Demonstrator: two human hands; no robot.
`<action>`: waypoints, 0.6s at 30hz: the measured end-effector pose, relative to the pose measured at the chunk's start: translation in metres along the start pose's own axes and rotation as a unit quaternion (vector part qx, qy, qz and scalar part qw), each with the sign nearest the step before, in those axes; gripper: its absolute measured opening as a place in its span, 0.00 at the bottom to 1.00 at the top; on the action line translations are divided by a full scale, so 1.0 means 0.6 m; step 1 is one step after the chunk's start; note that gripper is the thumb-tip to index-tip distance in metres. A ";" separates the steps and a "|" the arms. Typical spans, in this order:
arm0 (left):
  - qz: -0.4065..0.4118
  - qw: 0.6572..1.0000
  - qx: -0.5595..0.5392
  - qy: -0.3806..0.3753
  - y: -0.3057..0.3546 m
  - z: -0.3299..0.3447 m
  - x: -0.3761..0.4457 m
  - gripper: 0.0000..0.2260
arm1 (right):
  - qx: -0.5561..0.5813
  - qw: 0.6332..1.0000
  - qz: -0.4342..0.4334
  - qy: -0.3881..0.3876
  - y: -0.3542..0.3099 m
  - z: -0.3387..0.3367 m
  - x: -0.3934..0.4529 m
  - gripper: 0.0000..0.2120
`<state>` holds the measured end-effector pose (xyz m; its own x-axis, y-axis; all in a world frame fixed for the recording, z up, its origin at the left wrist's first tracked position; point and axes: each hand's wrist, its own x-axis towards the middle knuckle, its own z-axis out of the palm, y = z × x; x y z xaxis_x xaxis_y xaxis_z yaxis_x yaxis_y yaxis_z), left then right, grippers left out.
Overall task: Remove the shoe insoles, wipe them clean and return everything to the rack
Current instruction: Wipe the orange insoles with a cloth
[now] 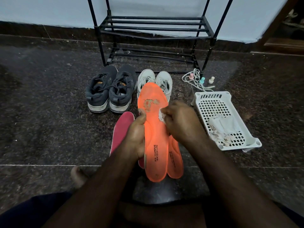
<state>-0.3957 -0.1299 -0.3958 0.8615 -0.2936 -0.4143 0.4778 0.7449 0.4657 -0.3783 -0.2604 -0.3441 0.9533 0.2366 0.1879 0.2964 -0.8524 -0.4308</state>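
Two hands, left hand (137, 134) gripping insole (154, 129)

Three small bottles (202, 80) and a pale cord (194, 79) lie on the dark floor (49, 96).

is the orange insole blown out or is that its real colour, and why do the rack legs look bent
Head view: the held orange insole glows overexposed against the dim, dark speckled floor, though its black print stays readable; the shoe rack posts splay outward from wide-angle distortion; the right hand holding a white wipe is slightly motion-blurred, the left hand sharper.
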 end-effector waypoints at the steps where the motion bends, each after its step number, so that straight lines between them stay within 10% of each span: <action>1: 0.008 1.000 0.000 0.010 0.000 0.000 0.002 0.28 | -0.003 1.000 -0.013 -0.012 -0.002 0.008 -0.003 0.11; 7: 0.017 0.998 0.018 0.052 0.002 -0.007 0.013 0.32 | -0.060 0.991 -0.061 -0.105 -0.015 0.012 -0.019 0.10; 13: -0.010 1.000 0.002 0.017 -0.009 -0.007 0.008 0.27 | 0.014 0.996 0.009 0.085 0.007 0.016 0.005 0.09; 18: -0.010 1.000 0.009 0.009 -0.007 -0.007 0.008 0.26 | 0.033 0.996 0.019 0.086 0.011 0.023 0.006 0.11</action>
<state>-0.3942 -0.1317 -0.4031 0.8489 -0.2964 -0.4376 0.4974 0.7280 0.4718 -0.3720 -0.2584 -0.3583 0.9416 0.1167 0.3158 0.2689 -0.8251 -0.4969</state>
